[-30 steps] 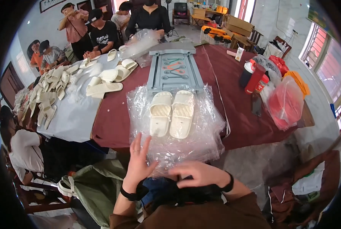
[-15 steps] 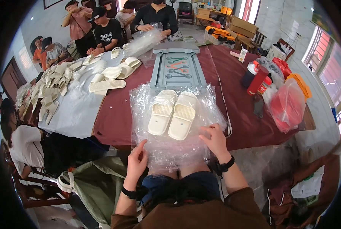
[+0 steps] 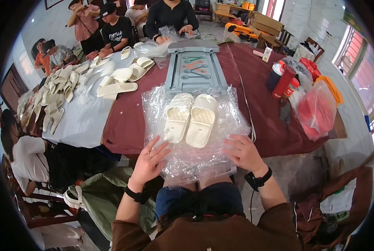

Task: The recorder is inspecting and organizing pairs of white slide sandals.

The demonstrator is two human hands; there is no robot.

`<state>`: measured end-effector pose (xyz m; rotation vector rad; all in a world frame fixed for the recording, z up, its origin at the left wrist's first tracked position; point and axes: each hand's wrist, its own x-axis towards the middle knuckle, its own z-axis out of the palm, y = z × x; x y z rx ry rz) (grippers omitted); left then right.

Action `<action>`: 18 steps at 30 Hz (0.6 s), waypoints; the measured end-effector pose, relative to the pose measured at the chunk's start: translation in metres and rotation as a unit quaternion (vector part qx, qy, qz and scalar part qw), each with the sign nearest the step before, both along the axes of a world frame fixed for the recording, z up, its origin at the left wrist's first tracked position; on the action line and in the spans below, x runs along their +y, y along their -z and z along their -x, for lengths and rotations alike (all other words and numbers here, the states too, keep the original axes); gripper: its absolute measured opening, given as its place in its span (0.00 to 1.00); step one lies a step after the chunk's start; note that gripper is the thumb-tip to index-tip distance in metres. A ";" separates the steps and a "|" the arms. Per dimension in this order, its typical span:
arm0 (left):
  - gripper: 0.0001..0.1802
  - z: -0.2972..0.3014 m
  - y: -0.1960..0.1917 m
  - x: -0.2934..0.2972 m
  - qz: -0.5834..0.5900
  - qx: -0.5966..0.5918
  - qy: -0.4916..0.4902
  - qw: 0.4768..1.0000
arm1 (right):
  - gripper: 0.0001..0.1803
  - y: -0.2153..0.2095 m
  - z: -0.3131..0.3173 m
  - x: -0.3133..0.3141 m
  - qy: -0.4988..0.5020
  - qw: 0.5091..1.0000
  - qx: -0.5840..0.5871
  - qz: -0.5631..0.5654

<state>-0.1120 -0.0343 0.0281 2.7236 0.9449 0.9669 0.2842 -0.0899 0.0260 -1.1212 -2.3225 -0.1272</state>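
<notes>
Two cream slippers (image 3: 190,118) lie side by side on a stack of clear plastic bags (image 3: 197,161) at the near edge of the maroon-covered table (image 3: 260,125). My left hand (image 3: 148,162) rests flat on the bags' lower left, fingers spread. My right hand (image 3: 244,152) lies flat on the lower right of the plastic, fingers spread too. Neither hand touches the slippers. Both wrists wear dark bands.
A grey plastic tray (image 3: 195,69) sits behind the slippers. More cream slippers (image 3: 118,81) cover the grey cloth at left, where several people sit. Red bottles (image 3: 283,81) and a red plastic bag (image 3: 318,111) stand at right. A green bag (image 3: 107,201) lies by my left knee.
My right hand came up from my lap onto the plastic's right side. My left hand shifted lower and left on the bags. The slippers stayed put.
</notes>
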 end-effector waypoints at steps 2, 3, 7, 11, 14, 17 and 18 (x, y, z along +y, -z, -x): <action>0.20 -0.002 0.004 0.003 0.025 -0.014 0.021 0.999 | 0.13 0.003 -0.004 -0.001 -0.002 1.000 0.019 0.025; 0.18 -0.001 0.007 0.005 0.052 -0.038 0.027 0.998 | 0.10 0.005 -0.007 -0.001 -0.003 0.999 0.034 0.041; 0.08 0.003 0.021 0.009 0.166 -0.132 0.014 0.977 | 0.05 0.017 -0.016 0.000 0.073 0.978 0.168 0.096; 0.13 -0.008 0.031 0.016 0.340 -0.178 -0.132 0.914 | 0.14 0.026 -0.011 0.008 0.167 0.935 0.276 0.148; 0.17 -0.024 0.035 0.027 0.313 -0.225 -0.180 0.905 | 0.19 0.026 0.004 0.019 0.250 0.897 0.333 0.148; 0.20 -0.036 0.044 0.037 0.393 -0.292 -0.213 0.846 | 0.16 0.014 0.012 0.025 0.342 0.897 0.245 0.135; 0.22 -0.040 0.047 0.040 0.413 -0.293 -0.237 0.829 | 0.14 0.009 0.015 0.026 0.384 0.891 0.196 0.144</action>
